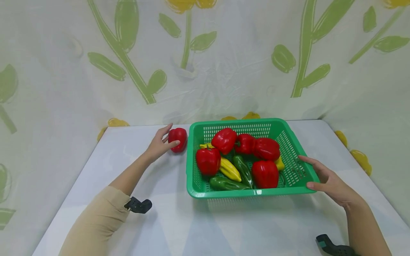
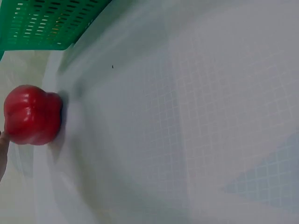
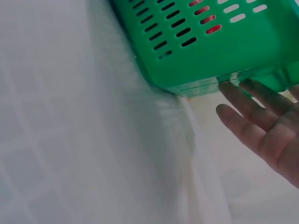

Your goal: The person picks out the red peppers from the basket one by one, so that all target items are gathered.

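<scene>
In the head view, a red bell pepper (image 1: 177, 139) sits on the white table just left of a green plastic basket (image 1: 286, 193). My left hand (image 1: 159, 144) is at its left side, thumb in front and fingers spread behind. The left wrist view shows a fingertip at the edge of this bell pepper (image 2: 32, 115). My right hand (image 1: 330, 181) holds the basket's right rim near the front corner, thumb over the edge. From the right wrist, several fingers (image 3: 247, 109) lie against the outside of the basket (image 3: 201, 60). Several red bell peppers (image 1: 265, 174) lie inside the basket.
Also in the basket are long green peppers (image 1: 227, 184) and yellow peppers (image 1: 230, 169). The white table (image 1: 153, 227) reaches back to a pale curtain (image 1: 237, 81) printed with green stems and yellow flowers, which also hangs along both sides.
</scene>
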A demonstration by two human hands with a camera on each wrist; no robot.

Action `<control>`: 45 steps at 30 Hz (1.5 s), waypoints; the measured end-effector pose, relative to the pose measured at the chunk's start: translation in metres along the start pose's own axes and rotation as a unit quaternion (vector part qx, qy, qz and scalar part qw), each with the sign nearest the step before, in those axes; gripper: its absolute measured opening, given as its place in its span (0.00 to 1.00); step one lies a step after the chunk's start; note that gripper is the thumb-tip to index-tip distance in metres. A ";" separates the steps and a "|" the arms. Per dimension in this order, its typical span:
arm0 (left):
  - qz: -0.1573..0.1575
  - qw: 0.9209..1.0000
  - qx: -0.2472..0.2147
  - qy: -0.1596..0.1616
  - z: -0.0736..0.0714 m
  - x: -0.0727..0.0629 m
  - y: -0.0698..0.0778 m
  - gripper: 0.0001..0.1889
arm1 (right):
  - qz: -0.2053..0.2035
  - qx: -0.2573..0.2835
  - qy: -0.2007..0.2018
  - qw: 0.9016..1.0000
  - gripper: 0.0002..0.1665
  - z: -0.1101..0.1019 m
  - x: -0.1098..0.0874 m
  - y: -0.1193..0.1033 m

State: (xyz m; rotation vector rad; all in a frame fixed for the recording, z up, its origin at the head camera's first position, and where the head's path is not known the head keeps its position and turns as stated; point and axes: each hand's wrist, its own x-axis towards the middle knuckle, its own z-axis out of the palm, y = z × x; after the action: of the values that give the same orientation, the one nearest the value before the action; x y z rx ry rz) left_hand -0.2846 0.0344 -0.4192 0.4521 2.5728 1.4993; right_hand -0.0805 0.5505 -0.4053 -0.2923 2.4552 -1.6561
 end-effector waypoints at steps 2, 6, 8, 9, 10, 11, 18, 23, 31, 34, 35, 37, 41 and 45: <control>0.008 1.000 -0.003 -0.004 0.000 -0.002 0.005 0.46 | 0.001 0.000 0.001 1.000 0.42 0.000 0.000 0.000; 0.023 1.000 -0.008 -0.019 0.002 -0.009 0.018 0.46 | 0.009 -0.002 0.003 1.000 0.43 0.000 -0.001 0.001; 0.033 0.999 -0.008 -0.032 0.005 -0.012 0.027 0.46 | 0.012 -0.002 0.004 1.000 0.43 -0.001 -0.001 0.000; 0.039 0.998 -0.006 -0.039 0.007 -0.014 0.031 0.47 | 0.013 -0.002 0.003 1.000 0.43 -0.001 -0.001 0.000; 0.048 0.998 -0.005 -0.046 0.008 -0.015 0.036 0.46 | 0.013 -0.002 0.004 1.000 0.43 -0.001 -0.001 -0.001; 0.055 0.997 -0.002 -0.052 0.010 -0.016 0.040 0.46 | 0.015 -0.001 0.004 1.000 0.42 -0.001 -0.001 -0.001; 0.124 0.989 0.043 -0.068 0.024 -0.020 0.067 0.46 | 0.012 0.003 0.000 1.000 0.42 -0.001 0.000 -0.003; 0.170 0.978 0.067 -0.099 0.036 -0.021 0.082 0.45 | 0.002 0.006 0.000 1.000 0.42 -0.002 0.000 -0.003; 0.134 0.972 0.097 -0.169 0.052 -0.020 0.097 0.44 | -0.005 0.011 0.002 1.000 0.42 -0.002 0.001 -0.001; 0.136 0.967 0.136 -0.170 0.056 -0.020 0.099 0.42 | 0.000 0.013 0.004 1.000 0.41 -0.002 0.002 0.001; 0.138 0.965 0.149 -0.166 0.058 -0.021 0.099 0.41 | 0.001 0.014 0.004 1.000 0.41 -0.002 0.002 0.001; 0.139 0.963 0.172 -0.156 0.060 -0.021 0.099 0.39 | 0.003 0.018 0.004 1.000 0.41 -0.001 0.002 0.001; 0.133 0.959 0.209 -0.135 0.063 -0.022 0.096 0.36 | 0.001 0.024 0.002 1.000 0.41 0.000 0.001 0.001; 0.130 0.955 0.230 -0.135 0.067 -0.022 0.092 0.35 | 0.003 0.028 -0.002 1.000 0.41 0.002 0.000 0.000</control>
State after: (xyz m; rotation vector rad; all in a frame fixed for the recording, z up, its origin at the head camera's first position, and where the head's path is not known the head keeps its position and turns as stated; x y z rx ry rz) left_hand -0.2288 0.1251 -0.3739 1.0050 2.6948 0.7981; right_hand -0.0800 0.5491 -0.4060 -0.2813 2.3995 -1.7169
